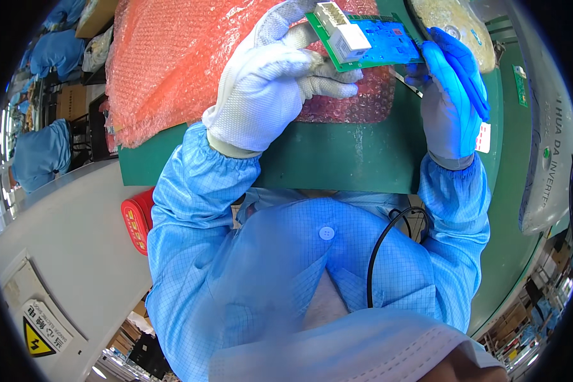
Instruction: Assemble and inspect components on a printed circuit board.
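Observation:
A green circuit board [388, 43] with white connectors on its left end is held up between my two gloved hands, tilted. My left hand [267, 83], in a white textured glove, grips the board's left edge near the connectors. At the board's right edge is my right hand [449, 95], its fingers pressed together and its thumb side at the board's corner. Strong blue light falls on that hand and on the board's right part. Below the hands lies red bubble wrap [172, 70] on the green work mat [337, 159].
A round lamp head [455, 28] hangs at the upper right. Farther right are a small green board [521, 86] and a large grey machine part [547, 146]. Left of my body stands a red container [137, 219]. People in blue clothing [41, 153] are at the far left.

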`<state>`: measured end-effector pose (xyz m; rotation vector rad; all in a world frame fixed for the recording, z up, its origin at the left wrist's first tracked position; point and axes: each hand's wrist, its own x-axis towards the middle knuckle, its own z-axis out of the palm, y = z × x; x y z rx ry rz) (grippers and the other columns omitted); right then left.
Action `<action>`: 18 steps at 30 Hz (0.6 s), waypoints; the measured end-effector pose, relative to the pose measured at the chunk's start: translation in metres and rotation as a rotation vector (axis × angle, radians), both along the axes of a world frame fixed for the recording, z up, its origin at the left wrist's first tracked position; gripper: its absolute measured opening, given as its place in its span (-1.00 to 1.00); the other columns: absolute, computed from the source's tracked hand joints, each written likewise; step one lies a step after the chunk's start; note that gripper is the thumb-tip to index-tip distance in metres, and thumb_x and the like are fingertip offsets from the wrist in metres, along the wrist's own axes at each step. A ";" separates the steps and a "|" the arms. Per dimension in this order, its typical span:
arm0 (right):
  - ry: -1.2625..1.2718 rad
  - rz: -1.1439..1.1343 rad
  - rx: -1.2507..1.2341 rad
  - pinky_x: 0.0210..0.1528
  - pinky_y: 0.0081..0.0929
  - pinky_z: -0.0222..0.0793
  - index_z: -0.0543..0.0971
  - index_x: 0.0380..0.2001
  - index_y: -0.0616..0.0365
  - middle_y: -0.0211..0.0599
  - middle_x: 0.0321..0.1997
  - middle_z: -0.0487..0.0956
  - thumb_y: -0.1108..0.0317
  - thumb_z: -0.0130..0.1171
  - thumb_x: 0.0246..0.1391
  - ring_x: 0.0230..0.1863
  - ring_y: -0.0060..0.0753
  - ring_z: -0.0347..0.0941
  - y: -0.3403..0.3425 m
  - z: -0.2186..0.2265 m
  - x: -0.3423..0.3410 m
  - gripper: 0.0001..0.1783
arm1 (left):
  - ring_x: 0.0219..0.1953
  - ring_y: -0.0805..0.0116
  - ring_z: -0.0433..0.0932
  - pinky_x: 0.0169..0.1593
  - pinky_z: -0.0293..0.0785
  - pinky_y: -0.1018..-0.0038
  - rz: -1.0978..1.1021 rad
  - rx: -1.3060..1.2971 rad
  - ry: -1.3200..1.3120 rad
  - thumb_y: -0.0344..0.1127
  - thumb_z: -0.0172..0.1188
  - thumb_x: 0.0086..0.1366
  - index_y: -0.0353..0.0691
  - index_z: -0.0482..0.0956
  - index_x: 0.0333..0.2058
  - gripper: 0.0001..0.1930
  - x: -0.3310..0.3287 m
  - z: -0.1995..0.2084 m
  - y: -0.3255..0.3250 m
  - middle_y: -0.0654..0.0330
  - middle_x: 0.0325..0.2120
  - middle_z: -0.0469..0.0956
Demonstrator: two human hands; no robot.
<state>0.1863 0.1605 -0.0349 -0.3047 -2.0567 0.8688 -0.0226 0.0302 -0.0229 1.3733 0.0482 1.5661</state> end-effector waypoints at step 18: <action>0.231 0.246 -0.836 -0.23 -0.49 0.31 0.43 0.09 0.24 -0.23 0.01 0.52 0.36 0.00 0.24 -0.27 -0.44 0.43 -0.004 0.007 0.001 -0.63 | -0.12 0.07 0.56 -0.24 0.67 0.27 0.431 -1.002 -0.288 -0.27 0.38 0.11 -0.04 0.09 0.15 -0.27 0.045 0.062 -0.039 0.01 -0.07 0.41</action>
